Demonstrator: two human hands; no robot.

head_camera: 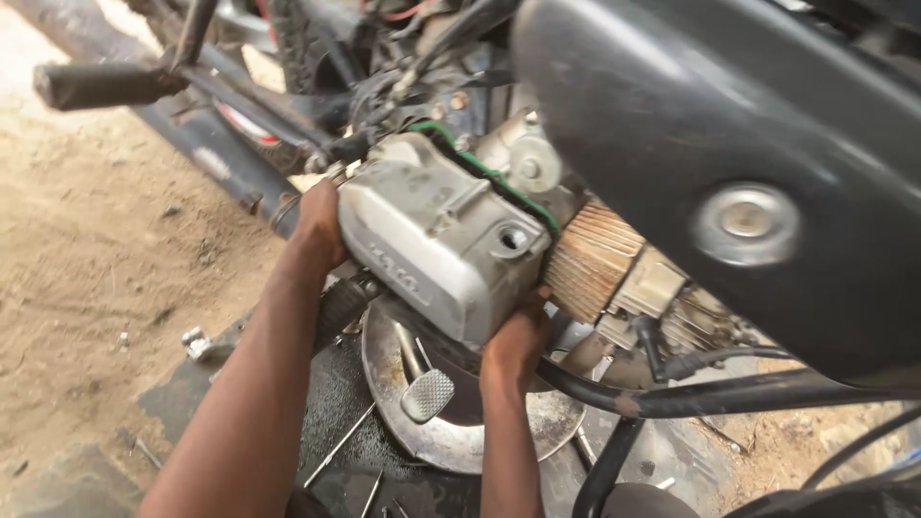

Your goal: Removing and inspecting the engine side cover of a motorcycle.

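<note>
A round oily metal pan (451,436) and black rubber hoses (672,393) are seen beneath the engine. The dull grey cast-metal engine cover (436,240), against the ribbed cylinder (590,259), is gripped by the left hand (318,225) and right hand (518,341), fingers wrapped on its edges.

From where I watch, the scene is outdoors on bare, sandy brown dirt ground (86,249), which fills the left side of the frame and shows again at the lower right. Daylight is bright and flat, strongest in the upper left corner, with soft shadows. Small stones and bits of debris dot the dirt. A small shiny metal part (196,342) lies on the ground at the left, just beside a dark, oil-stained sheet (336,422) spread across the lower middle. On that sheet rests a round, dented metal pan (451,441), and several thin metal rods (341,446) lie scattered near it. No walls or furniture show.
</note>
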